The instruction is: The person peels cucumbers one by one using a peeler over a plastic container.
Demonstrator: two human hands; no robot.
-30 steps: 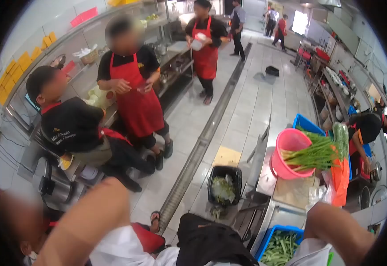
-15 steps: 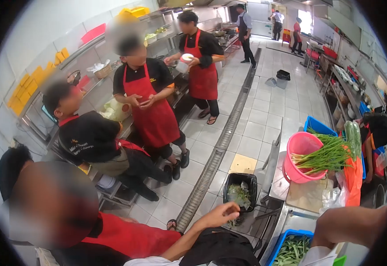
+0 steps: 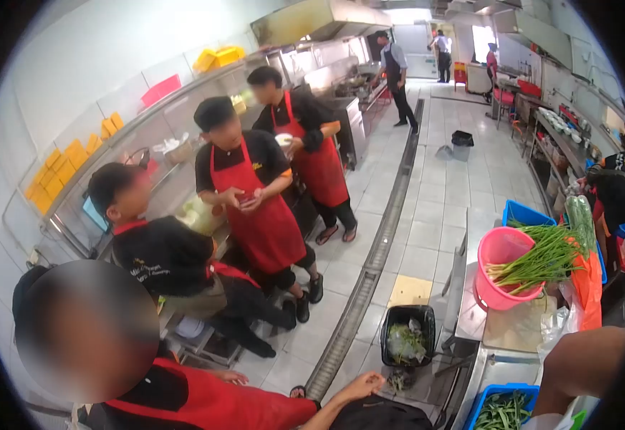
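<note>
My left hand [image 3: 361,388] is low in the view, above a dark cloth [image 3: 380,416] at my front. Its fingers are loosely curved, and I see nothing in them. Just beyond it, on the floor, stands a black bin [image 3: 386,351] with leafy scraps [image 3: 407,345] inside. More scraps [image 3: 400,380] lie on the tiles beside the bin. At the right, my bent right arm [image 3: 588,365] crosses the lower corner, its hand out of view. Near that arm is a blue crate [image 3: 478,405] of cut green leaves [image 3: 504,411] on the steel counter [image 3: 507,368].
A pink bucket [image 3: 490,285] on the counter holds long green stalks [image 3: 534,259]. Nearby lie a cutting board [image 3: 516,326] and plastic bags. Several people in red aprons stand at left, the closest beside my left arm. A drain grate [image 3: 341,337] runs along the floor.
The view has turned slightly left, so most things sit farther right. My left hand is lower, its fingers more curled. The person at the lower left now shows a hand near the apron.
</note>
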